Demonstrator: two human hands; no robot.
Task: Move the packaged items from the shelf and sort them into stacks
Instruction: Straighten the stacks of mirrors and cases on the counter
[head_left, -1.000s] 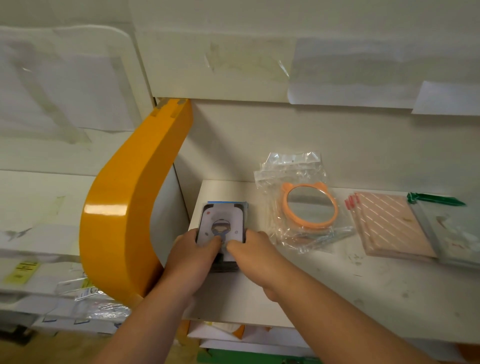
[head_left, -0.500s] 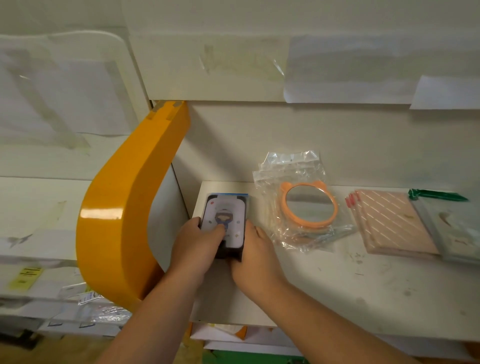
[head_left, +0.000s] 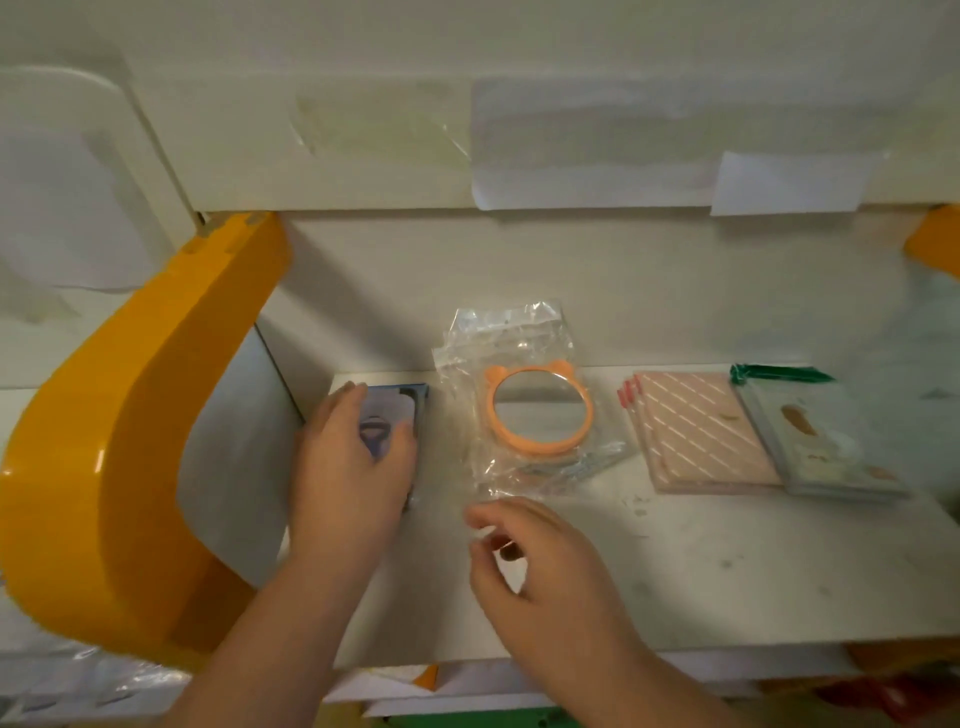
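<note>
A stack of small packaged cards (head_left: 410, 402) with a cartoon face lies at the left end of the white shelf (head_left: 727, 561), against the side panel. My left hand (head_left: 348, 467) rests flat on top of this stack and covers most of it. My right hand (head_left: 535, 561) hovers off the stack, just in front of a bagged orange round mirror (head_left: 540, 415), with curled fingers that hold nothing. Further right lie pink striped packages (head_left: 701, 431) and, beside them, pale blue-green packages (head_left: 826, 447).
A large orange curved bracket (head_left: 119, 441) stands at the shelf's left end, close to my left forearm. A green clip (head_left: 779, 373) lies behind the blue-green packages. Papers are taped to the shelf board above. Lower shelves with plastic bags show at the bottom left.
The card stack has been pushed back and left on the shelf. My right hand has let go of it and drawn back to the right; my left hand now lies on top.
</note>
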